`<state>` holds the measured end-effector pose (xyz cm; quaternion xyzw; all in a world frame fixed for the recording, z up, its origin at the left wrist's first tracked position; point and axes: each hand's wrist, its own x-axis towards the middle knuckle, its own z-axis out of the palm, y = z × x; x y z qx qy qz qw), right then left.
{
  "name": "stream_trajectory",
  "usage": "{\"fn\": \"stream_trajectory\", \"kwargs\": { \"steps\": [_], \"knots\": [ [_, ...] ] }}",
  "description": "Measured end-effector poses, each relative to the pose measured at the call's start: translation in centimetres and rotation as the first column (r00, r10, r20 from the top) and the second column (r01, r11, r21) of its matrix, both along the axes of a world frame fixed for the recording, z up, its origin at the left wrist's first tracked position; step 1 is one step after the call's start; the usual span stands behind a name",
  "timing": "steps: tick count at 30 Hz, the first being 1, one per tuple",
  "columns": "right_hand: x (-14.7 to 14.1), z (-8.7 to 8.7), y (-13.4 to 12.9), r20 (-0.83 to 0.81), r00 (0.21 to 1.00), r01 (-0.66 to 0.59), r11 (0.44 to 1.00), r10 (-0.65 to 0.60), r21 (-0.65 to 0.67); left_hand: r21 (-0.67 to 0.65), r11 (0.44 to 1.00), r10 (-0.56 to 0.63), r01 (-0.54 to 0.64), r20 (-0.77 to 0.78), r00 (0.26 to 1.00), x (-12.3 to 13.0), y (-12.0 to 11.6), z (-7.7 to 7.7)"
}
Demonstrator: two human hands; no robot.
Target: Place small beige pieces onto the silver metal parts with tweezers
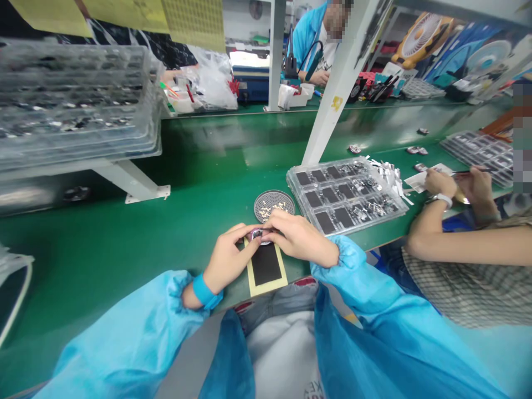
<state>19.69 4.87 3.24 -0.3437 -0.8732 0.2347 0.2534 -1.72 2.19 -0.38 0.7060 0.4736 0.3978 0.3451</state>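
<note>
Over the top end of a black pad with a yellow border (267, 265), my two hands meet around a small rounded device (256, 234). My left hand (233, 252) pinches its left side between thumb and fingers. From the right, my right hand (293, 235) has its fingertips closed at the device's upper edge; whether a tiny part or tool sits in them is hidden. Just behind the hands lies a round grey dish (274, 195) with several small gold-coloured pieces.
A clear tray (344, 194) of dark screens and small parts lies to the right, with white strips (386, 174) beside it. Stacked trays (78, 105) stand on a raised shelf at left. A white post (332, 105) rises behind. A co-worker's hands (440, 183) work at far right.
</note>
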Motion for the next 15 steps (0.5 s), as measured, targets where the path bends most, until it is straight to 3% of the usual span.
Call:
{"fn": "stream_trajectory", "kwargs": {
  "steps": [3, 5, 8, 10, 12, 15],
  "knots": [
    [0.2, 0.4, 0.9, -0.08, 0.997, -0.007, 1.0, 0.005, -0.015, -0.02, 1.0, 0.013, -0.013, 0.0, 1.0, -0.1, 0.2, -0.1],
    [0.2, 0.5, 2.2, -0.078, 0.993, 0.089, 0.996, -0.087, 0.03, -0.03, 0.999, 0.035, -0.035, -0.004, 0.999, -0.2, 0.5, -0.2],
    [0.2, 0.6, 4.4, 0.178, 0.938, 0.276, 0.952, -0.296, 0.129, -0.036, 0.993, 0.111, -0.112, -0.01, 0.994, -0.7, 1.2, -0.4],
    [0.5, 0.7, 5.2, 0.3, 0.886, 0.312, 0.934, -0.353, 0.176, -0.023, 0.984, 0.175, -0.176, -0.026, 0.984, -1.5, 2.0, -0.8],
    [1.1, 1.1, 4.7, 0.248, 0.889, 0.34, 0.918, -0.384, 0.204, 0.008, 0.977, 0.213, -0.213, -0.066, 0.975, -2.5, 3.1, -1.3],
    [2.6, 1.9, 1.9, 0.014, 0.909, 0.409, 0.898, -0.417, 0.161, 0.045, 0.957, 0.291, -0.288, -0.103, 0.951, -4.5, 6.3, -2.1]
  ]
}}
